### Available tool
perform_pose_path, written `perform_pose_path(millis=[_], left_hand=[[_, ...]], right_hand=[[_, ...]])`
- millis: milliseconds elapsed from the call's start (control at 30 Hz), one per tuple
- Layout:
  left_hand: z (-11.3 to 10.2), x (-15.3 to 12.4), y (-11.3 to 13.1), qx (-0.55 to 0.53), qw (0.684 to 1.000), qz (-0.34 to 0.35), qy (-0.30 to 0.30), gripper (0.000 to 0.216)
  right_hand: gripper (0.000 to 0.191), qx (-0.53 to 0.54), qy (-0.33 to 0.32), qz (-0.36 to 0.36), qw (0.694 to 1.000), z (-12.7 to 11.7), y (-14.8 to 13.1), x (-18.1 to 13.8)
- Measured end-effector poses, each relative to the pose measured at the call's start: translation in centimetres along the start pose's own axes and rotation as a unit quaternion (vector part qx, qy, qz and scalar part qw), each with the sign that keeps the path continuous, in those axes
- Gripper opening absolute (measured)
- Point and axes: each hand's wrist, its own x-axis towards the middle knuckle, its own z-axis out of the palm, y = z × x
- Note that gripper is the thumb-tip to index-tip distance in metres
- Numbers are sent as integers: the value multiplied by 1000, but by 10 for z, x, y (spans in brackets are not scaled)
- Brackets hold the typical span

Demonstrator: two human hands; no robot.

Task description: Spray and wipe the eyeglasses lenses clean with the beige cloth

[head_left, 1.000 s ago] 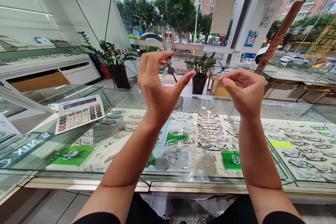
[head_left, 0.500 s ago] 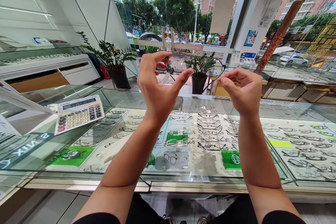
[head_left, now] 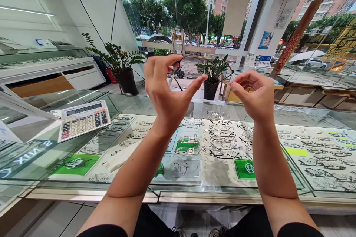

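A pair of thin dark-rimmed eyeglasses [head_left: 190, 78] is held up in front of me, above the glass counter. Its outline is hard to make out against the window and a potted plant. My left hand [head_left: 169, 85] grips the left side, with the forefinger at the upper corner and the thumb stretched toward the middle of the frame. Some of its fingers are hidden behind the hand. At the other side, my right hand [head_left: 254, 92] pinches the glasses between thumb and forefinger, near the right temple arm.
Below my arms is a glass display counter [head_left: 178, 189] with rows of eyeglasses [head_left: 224, 154] inside. On its left part stands a calculator [head_left: 85, 118]. Two potted plants [head_left: 125, 81] are beyond the counter, before the shop window. A second display case [head_left: 52, 77] is at far left.
The eyeglasses have shifted slightly left and turned a little. My right hand has moved slightly left with them, while my left hand keeps nearly the same place.
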Motion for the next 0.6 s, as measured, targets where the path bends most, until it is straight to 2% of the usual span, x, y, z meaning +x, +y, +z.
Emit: perform_pose_path(millis=[100,300,600], left_hand=[[0,0,2,-1,1000,-5,-2,54],[3,-3,1,-84,995,-61,-7,58],[8,-7,1,-136,989,-64,11,57]], right_hand=[[5,6,0,1,1000,0,0,0],[4,26,5,-3,1000,0,0,1],[13,64,-17,-7,998,0,9,1]])
